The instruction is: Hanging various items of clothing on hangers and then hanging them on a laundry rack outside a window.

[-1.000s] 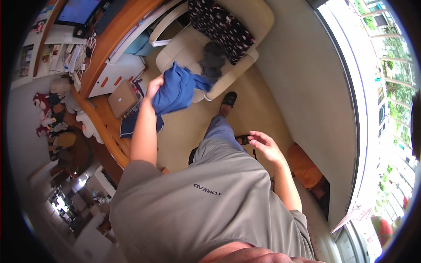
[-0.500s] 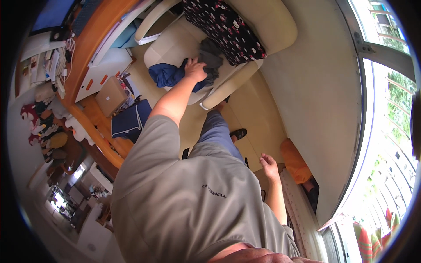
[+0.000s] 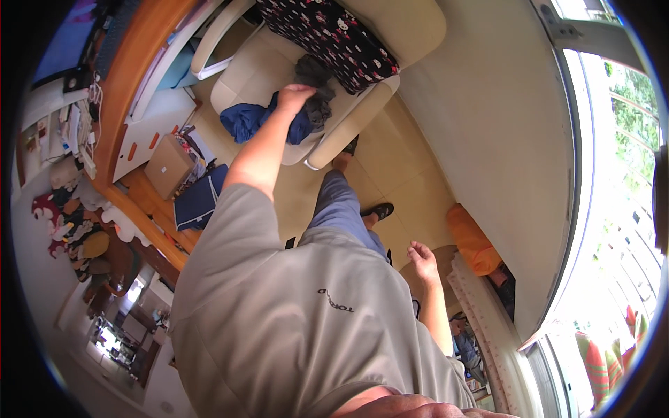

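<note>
A cream armchair (image 3: 240,76) stands ahead of me with a bunched dark grey cloth (image 3: 319,104) and a crumpled blue cloth (image 3: 242,122) lying on its seat. My left hand (image 3: 295,97) reaches over the seat, its fingers closed at the edge of the grey cloth; the fingertips are partly hidden. The blue cloth lies beneath and beside that wrist. Off to the right, my right hand (image 3: 424,263) hangs in the air with loosely bent fingers set apart and nothing in it.
A black patterned cushion (image 3: 334,38) leans on the chair's backrest. To the left are a wooden desk (image 3: 129,90), a cardboard box (image 3: 169,167) and a navy fabric box (image 3: 201,200). An orange bag (image 3: 472,240) sits by the right wall, below the window.
My left hand's spread fingers have drawn together at the grey cloth. The whole view has shifted slightly, with the chair now further left. My right hand stays empty.
</note>
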{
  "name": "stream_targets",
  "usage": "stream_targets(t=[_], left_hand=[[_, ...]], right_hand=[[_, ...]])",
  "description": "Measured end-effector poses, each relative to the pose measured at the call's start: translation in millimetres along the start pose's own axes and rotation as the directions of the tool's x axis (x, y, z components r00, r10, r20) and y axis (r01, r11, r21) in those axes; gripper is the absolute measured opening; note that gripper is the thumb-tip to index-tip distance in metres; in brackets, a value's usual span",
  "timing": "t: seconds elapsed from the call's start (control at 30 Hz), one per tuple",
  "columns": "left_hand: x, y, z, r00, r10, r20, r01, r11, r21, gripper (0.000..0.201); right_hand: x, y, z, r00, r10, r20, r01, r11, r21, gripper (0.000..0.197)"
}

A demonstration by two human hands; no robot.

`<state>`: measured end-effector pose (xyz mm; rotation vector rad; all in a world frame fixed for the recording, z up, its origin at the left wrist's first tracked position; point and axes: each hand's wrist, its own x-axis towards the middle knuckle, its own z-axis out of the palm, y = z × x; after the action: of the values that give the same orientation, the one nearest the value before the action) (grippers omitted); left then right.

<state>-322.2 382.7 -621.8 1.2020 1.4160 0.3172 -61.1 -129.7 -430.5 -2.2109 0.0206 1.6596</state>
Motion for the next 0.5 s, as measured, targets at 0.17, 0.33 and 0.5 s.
stream_targets(t=[0.17,0.33,0.5], left_hand=[[-122.5,106.0,-29.0,0.899,0.282,0.336,0.245,0.313,-0.918,0.02],[-332.3,165.1,54.6,0.531,0.558,0.638,0.511,0.389,-0.766,0.031],[-459.3,175.5,145.8,-0.119,0.461,0.879,0.512,0.787,-0.343,0.021]], right_hand=[[-5.7,-56.1,17.3,0.977,-0.098,0.189,0.088,0.994,0.062,0.047],[-33.9,-143.6,55.1,0.784,-0.255,0.566,-0.177,0.781,0.599,0.069],[-91.5,-178.7,26.8,0.707,-0.575,0.413,0.001,0.584,0.812,0.055]])
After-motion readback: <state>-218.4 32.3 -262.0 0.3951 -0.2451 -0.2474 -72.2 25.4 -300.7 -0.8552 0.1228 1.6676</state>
